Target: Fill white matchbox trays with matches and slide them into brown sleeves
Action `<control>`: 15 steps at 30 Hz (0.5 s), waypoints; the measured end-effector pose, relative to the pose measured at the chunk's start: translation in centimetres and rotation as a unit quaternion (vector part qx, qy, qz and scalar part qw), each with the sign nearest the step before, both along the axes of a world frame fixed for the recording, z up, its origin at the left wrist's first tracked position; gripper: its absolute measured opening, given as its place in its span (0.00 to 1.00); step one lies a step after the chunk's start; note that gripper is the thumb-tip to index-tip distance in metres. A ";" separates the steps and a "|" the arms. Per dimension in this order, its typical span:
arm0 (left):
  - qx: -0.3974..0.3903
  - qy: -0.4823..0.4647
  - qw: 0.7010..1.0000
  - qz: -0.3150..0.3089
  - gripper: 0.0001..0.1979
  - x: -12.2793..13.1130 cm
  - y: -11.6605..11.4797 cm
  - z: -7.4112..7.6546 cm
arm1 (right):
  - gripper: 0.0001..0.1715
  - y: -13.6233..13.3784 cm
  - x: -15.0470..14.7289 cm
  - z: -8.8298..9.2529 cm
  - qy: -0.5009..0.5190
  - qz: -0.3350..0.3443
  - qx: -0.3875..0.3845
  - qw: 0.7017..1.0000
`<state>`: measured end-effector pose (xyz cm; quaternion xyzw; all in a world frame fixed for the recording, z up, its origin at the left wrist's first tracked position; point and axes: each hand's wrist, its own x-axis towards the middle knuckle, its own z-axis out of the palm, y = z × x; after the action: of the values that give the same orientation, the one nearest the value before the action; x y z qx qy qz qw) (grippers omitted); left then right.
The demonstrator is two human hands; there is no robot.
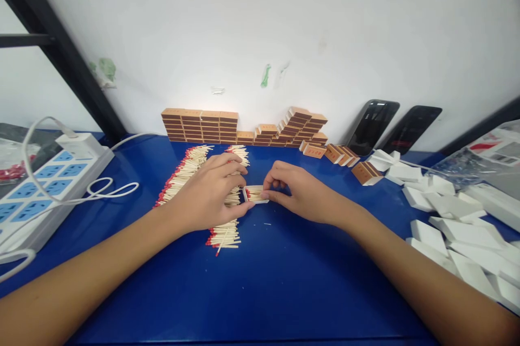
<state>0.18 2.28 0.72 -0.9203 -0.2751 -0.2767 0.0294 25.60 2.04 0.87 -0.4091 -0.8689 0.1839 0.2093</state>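
Observation:
A small white matchbox tray point(263, 201) with red-tipped matches point(254, 193) in it lies on the blue tabletop between my hands. My right hand point(298, 191) pinches the tray's right end between thumb and curled fingers. Over the loose match pile my left hand point(211, 189) is spread, its thumb touching the tray's near left edge and its fingers apart. A long row of matches point(182, 173) sits left of that hand. More matches point(225, 235) show below it, and a few poke out beyond its fingertips. What lies under the left palm is hidden.
Stacked matchboxes point(199, 126) line the wall, with a stepped stack point(298, 124) further right. Several loose boxes point(341, 155) lean near two dark phones point(371, 126). White empty trays point(459, 227) are heaped at right. A power strip point(52, 183) with white cables stands at left.

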 end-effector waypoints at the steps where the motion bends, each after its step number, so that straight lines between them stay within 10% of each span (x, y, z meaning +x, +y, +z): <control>1: -0.002 0.001 1.000 0.000 0.12 0.0 0.0 0.0 | 0.05 -0.1 0.1 0.1 -0.007 0.000 -0.005 1.000; 15: -0.002 0.011 1.000 -0.001 0.13 0.0 0.0 -0.1 | 0.06 -0.5 -0.5 -0.2 0.011 -0.007 0.003 1.000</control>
<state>0.18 2.25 0.63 -0.9237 -0.2742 -0.2659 0.0304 25.12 1.57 0.67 -0.4126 -0.8641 0.1843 0.2217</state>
